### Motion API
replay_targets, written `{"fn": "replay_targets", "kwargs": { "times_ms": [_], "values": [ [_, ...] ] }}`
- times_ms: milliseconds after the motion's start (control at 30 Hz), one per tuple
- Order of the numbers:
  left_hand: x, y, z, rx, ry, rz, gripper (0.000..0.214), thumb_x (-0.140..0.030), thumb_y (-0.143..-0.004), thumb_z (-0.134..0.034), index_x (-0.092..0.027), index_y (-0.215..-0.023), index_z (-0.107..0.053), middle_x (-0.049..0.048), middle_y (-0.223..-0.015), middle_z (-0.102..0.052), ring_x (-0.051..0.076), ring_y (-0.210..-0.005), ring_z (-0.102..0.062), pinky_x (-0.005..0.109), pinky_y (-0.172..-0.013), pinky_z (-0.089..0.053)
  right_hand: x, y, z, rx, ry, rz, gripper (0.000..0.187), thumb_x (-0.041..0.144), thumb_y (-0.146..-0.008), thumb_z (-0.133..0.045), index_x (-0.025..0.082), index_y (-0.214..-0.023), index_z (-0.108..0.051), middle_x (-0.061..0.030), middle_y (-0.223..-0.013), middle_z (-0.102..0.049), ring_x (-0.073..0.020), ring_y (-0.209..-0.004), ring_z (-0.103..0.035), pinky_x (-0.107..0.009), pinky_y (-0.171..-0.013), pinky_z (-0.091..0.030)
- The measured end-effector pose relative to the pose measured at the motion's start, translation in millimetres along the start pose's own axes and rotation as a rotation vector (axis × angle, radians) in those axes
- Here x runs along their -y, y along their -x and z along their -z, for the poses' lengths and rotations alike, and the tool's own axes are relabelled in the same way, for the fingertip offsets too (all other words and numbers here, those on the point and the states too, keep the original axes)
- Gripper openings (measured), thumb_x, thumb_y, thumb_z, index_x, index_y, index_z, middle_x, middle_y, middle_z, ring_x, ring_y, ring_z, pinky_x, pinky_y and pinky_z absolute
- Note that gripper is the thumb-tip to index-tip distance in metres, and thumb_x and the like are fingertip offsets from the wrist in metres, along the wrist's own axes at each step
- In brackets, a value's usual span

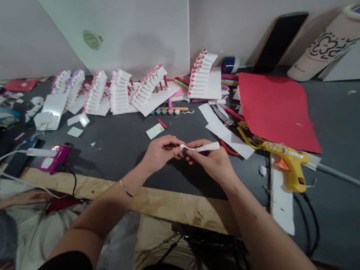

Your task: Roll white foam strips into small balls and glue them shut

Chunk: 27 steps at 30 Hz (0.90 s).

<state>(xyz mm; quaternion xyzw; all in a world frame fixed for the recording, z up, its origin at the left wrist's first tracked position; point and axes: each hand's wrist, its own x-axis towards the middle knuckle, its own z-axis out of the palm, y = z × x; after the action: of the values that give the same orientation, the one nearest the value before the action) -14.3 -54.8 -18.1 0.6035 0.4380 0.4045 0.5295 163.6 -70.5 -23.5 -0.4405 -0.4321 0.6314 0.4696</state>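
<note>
A narrow white paper strip [208,147] is held between my two hands above the dark table, its left end curled into a small roll. My left hand [161,151] pinches the rolled end with thumb and fingers. My right hand [212,159] is closed on the strip, whose loose end sticks up to the right past the fingers. Behind my left hand lie a pale green-white rectangular piece [155,131] and a small red strip [162,123]. Wider white paper strips [226,130] and red-handled pliers or scissors [230,148] lie just beyond my right hand.
Several rows of white paper rolls with pink tips [123,92] stand along the wall. A yellow glue gun [293,165] and red sheet [275,106] lie right, with a white bottle [337,43] behind. Left are a magenta box [55,158] with cables and another person's hand [32,196].
</note>
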Motion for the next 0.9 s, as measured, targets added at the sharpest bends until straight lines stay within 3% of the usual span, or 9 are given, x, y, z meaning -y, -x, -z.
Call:
{"fn": "replay_targets", "kwargs": {
  "times_ms": [267,633,900],
  "values": [
    [-1.1,0.5,-1.9,-0.005,0.027,0.023,0.021,-0.03,-0.076,-0.072,-0.013,-0.087,-0.069,0.0027,-0.085,-0.063,0.01,-0.062,-0.068,0.022,-0.058,-0.06,-3.4,1.2,0.1,-0.071,0.066,0.007,0.032,0.047,-0.066,-0.076,0.017,-0.073,-0.065,0.0001,-0.055,-0.064,-0.013,-0.046,-0.062,-0.025,-0.044,-0.054],
    [-1.2,-0.6,-4.1,-0.004,0.101,0.132,0.026,-0.031,-0.07,-0.077,-0.014,-0.081,-0.061,-0.0013,-0.066,-0.065,0.01,-0.058,-0.065,0.022,-0.058,-0.057,-8.5,6.5,-7.4,-0.089,0.081,0.103,0.028,0.046,-0.071,-0.073,0.019,-0.074,-0.068,-0.0024,-0.063,-0.069,-0.0148,-0.053,-0.065,-0.028,-0.051,-0.056],
    [-3.6,-0.8,-4.2,0.043,0.084,0.122,0.031,-0.028,-0.065,-0.081,-0.015,-0.075,-0.055,-0.0042,-0.066,-0.06,0.01,-0.057,-0.064,0.021,-0.057,-0.054,-9.1,5.6,-5.6,0.003,0.054,0.07,0.028,0.048,-0.069,-0.075,0.021,-0.076,-0.07,-0.0013,-0.063,-0.07,-0.015,-0.053,-0.065,-0.03,-0.054,-0.058]
  ]
}}
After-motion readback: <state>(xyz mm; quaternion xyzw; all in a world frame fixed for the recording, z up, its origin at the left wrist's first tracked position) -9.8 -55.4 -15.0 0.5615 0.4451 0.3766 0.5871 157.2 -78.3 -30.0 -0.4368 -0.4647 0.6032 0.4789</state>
